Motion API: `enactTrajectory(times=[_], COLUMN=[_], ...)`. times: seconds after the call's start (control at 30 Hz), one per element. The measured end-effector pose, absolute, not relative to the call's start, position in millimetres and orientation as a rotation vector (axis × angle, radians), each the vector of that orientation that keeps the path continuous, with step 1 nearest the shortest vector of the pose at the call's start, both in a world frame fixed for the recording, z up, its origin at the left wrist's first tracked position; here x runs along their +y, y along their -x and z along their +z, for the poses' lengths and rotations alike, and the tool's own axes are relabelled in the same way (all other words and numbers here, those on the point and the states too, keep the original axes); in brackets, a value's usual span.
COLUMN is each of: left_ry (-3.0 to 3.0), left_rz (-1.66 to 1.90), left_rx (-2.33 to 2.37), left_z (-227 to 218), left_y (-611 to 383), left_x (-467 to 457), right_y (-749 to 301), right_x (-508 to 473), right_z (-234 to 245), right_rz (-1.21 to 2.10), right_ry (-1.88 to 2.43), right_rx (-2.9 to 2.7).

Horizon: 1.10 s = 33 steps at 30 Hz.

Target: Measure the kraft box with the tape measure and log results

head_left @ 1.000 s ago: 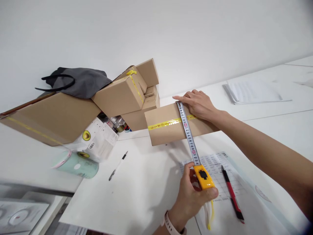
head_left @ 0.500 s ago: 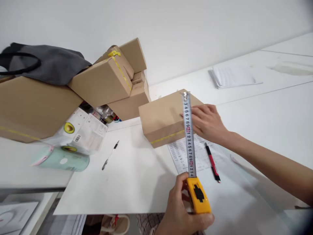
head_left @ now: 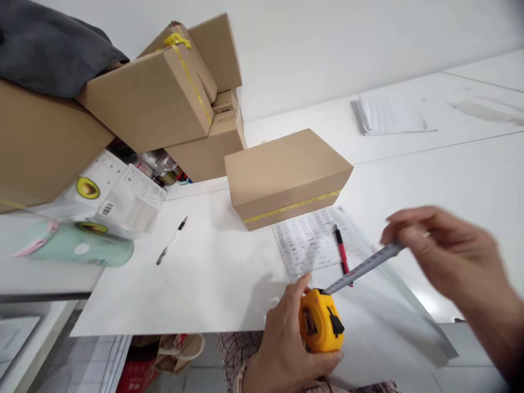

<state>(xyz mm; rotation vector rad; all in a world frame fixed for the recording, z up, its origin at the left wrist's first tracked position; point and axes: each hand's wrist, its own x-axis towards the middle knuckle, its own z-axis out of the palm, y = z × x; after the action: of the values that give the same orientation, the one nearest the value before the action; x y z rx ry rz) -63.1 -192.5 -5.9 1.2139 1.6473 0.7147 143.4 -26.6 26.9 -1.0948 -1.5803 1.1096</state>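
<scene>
My left hand (head_left: 286, 338) grips a yellow tape measure (head_left: 320, 327) low at the table's near edge. Its steel blade (head_left: 362, 267) runs up and to the right. My right hand (head_left: 446, 256), blurred, pinches the blade's far end above the table. A cardboard box with a yellow tape band (head_left: 286, 174) lies flat on the white table (head_left: 213, 278), apart from both hands. In front of it lies a printed sheet (head_left: 311, 240) with a red pen (head_left: 341, 254) on it.
At the left stands a pile of cardboard boxes (head_left: 155, 103) with a dark bag (head_left: 49, 49) on top. Below it are a white avocado-print carton (head_left: 110, 199) and a mint cylinder (head_left: 73, 248). A black pen (head_left: 172, 240) lies mid-table. Papers (head_left: 388, 117) lie far right.
My right hand has left the box and moved right and toward me with the blade's end. The blade has swung down off the box and looks shorter. The camera has moved closer.
</scene>
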Motion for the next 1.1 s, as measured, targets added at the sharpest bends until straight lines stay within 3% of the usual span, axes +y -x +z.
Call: enactTrajectory(times=[0.13, 0.33, 0.43, 0.53, 0.7, 0.77, 0.93, 1.1], left_ry=[-1.174, -1.396, -1.602, -1.744, -1.844, -1.817, -1.729, -1.753], left_rz=[0.84, 0.88, 0.819, 0.742, 0.614, 0.611, 0.541, 0.419], left_rx=[1.683, 1.683, 1.652, 1.639, 1.593, 1.555, 1.451, 1.406], left_z=[-14.7, -21.0, -24.2, -26.1, -23.4, -22.5, -24.6, -22.2], left_y=[61.6, 60.5, 57.7, 54.5, 53.1, 54.7, 58.6, 57.1], left_x=[-192.9, -181.4, -171.8, -162.9, -150.6, -146.3, -131.3, -115.8], right_y=[-129.9, -122.5, -121.8, -127.1, -149.7, -153.3, -133.8, -109.6], right_x=[-52.2, -18.4, -5.2, -2.7, -0.4, -0.4, -6.4, -4.4], right_z=[-6.5, -36.1, -48.2, -49.2, -25.6, -16.3, -15.9, -34.9], right_rz=[1.171, 0.626, 0.549, 0.692, 1.383, 1.516, 1.39, 1.394], right_ry=[1.002, 1.481, 1.465, 1.296, 1.061, 1.019, 1.117, 1.103], right_rx=[-1.96, -2.242, -2.446, -2.498, -2.03, -1.865, -1.627, -1.75])
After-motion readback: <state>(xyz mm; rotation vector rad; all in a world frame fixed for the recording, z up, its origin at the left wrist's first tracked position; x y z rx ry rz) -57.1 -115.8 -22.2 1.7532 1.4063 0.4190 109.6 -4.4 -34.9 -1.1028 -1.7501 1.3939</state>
